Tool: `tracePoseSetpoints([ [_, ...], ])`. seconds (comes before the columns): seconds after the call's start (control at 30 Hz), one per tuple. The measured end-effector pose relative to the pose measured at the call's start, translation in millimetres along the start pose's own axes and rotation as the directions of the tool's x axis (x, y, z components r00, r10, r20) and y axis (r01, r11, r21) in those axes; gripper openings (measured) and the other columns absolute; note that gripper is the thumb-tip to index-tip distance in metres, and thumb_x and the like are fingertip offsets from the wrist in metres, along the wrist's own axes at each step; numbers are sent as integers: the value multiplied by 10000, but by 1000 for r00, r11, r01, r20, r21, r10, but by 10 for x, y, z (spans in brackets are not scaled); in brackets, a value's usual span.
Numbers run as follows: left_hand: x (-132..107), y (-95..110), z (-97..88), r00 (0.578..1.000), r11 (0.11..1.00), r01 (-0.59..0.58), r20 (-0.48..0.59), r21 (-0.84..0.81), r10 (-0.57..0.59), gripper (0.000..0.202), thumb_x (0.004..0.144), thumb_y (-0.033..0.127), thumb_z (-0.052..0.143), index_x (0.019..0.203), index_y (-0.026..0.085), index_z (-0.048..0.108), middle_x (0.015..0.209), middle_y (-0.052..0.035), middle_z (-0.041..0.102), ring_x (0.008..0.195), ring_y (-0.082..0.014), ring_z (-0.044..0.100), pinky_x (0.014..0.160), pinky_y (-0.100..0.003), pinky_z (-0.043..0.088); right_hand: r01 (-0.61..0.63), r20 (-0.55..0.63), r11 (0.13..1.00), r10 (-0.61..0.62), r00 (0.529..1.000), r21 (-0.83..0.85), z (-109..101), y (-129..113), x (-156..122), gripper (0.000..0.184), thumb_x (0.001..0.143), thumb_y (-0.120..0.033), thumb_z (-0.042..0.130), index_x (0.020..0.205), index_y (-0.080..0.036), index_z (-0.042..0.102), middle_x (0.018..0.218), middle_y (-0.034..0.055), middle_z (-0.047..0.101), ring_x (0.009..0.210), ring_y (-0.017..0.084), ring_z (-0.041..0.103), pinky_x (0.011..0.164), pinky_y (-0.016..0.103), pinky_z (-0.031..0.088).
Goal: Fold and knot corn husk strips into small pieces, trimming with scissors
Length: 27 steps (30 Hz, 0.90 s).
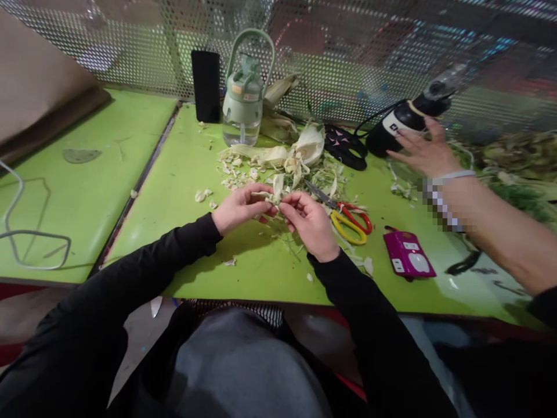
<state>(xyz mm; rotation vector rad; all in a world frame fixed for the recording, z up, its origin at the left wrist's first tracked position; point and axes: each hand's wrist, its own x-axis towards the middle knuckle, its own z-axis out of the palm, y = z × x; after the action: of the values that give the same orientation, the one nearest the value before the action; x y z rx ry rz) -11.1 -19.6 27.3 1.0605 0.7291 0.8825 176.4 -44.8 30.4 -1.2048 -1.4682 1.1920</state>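
My left hand (243, 209) and my right hand (312, 225) meet above the green table. Between the fingertips of both is a small pale strip of corn husk (277, 186); its lower end is hidden by the fingers. Just beyond lies a heap of husks (311, 145) with shredded bits around it. Scissors (348, 223) with one red and one yellow handle rest right of my right hand, blades pointing into the scraps.
A pale green water bottle (242, 107) and an upright black phone (206, 87) stand by the mesh screen (174, 35). At right, another person's hand (430, 151) reaches to a black bottle-shaped object (394, 128). A purple flat item (409, 254) lies nearer.
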Motion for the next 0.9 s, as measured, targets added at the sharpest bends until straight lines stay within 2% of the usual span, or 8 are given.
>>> tracePoseSetpoints([
  [0.13, -2, 10, 6, 997, 993, -46, 71, 108, 39, 379, 729, 185, 814, 989, 146, 541, 682, 34, 672, 604, -89, 644, 550, -191, 522, 25, 53, 998, -22, 998, -51, 24, -36, -38, 293, 856, -484, 717, 845, -220, 589, 658, -56, 548, 494, 77, 452, 456, 240, 357],
  [0.3, -4, 100, -47, 996, 980, -79, 56, 184, 69, 305, 775, 206, 770, 931, 148, 514, 639, 19, 688, 551, -85, 637, 549, -193, 529, 26, 169, 993, -6, 986, -117, -112, -139, -36, 243, 892, -429, 684, 836, -212, 590, 678, -47, 558, 504, 79, 469, 479, 247, 375],
  [0.37, -5, 126, -62, 996, 977, -81, 63, 196, 70, 285, 789, 210, 754, 922, 150, 508, 639, 18, 695, 554, -83, 646, 555, -189, 533, 36, 182, 987, -7, 983, -157, -166, -163, -25, 249, 888, -432, 689, 829, -208, 598, 691, -41, 562, 531, 83, 473, 504, 247, 386],
  [0.57, -11, 39, -4, 987, 967, -10, 160, 253, -32, 276, 768, 193, 762, 958, 136, 570, 637, 25, 695, 553, -75, 643, 569, -187, 543, 140, 31, 972, -136, 990, -191, -121, -125, -13, 280, 873, -465, 707, 1032, -235, 689, 856, -1, 662, 716, 125, 574, 645, 263, 460],
  [0.7, -28, -23, 59, 989, 970, -20, 150, 243, -17, 235, 788, 226, 758, 937, 128, 605, 603, 32, 661, 522, -64, 603, 556, -185, 512, 216, -6, 960, -221, 975, -179, -38, -104, -40, 190, 863, -421, 726, 868, -233, 697, 877, -1, 715, 753, 137, 620, 714, 281, 494],
  [0.8, -33, -26, 78, 989, 972, -23, 147, 233, -11, 170, 821, 241, 726, 880, 134, 608, 575, 43, 626, 506, -58, 575, 552, -186, 495, 222, -36, 957, -232, 972, -187, -15, -88, -60, 171, 874, -394, 714, 840, -229, 686, 817, -12, 701, 711, 130, 603, 687, 278, 487],
  [0.9, -33, -29, 84, 991, 972, 23, 122, 234, -53, 139, 824, 212, 704, 870, 137, 596, 545, 53, 599, 496, -56, 544, 561, -187, 484, 212, -75, 966, -225, 972, -147, -35, -59, -51, 182, 881, -389, 705, 818, -223, 663, 785, -19, 676, 685, 124, 587, 682, 278, 488],
])
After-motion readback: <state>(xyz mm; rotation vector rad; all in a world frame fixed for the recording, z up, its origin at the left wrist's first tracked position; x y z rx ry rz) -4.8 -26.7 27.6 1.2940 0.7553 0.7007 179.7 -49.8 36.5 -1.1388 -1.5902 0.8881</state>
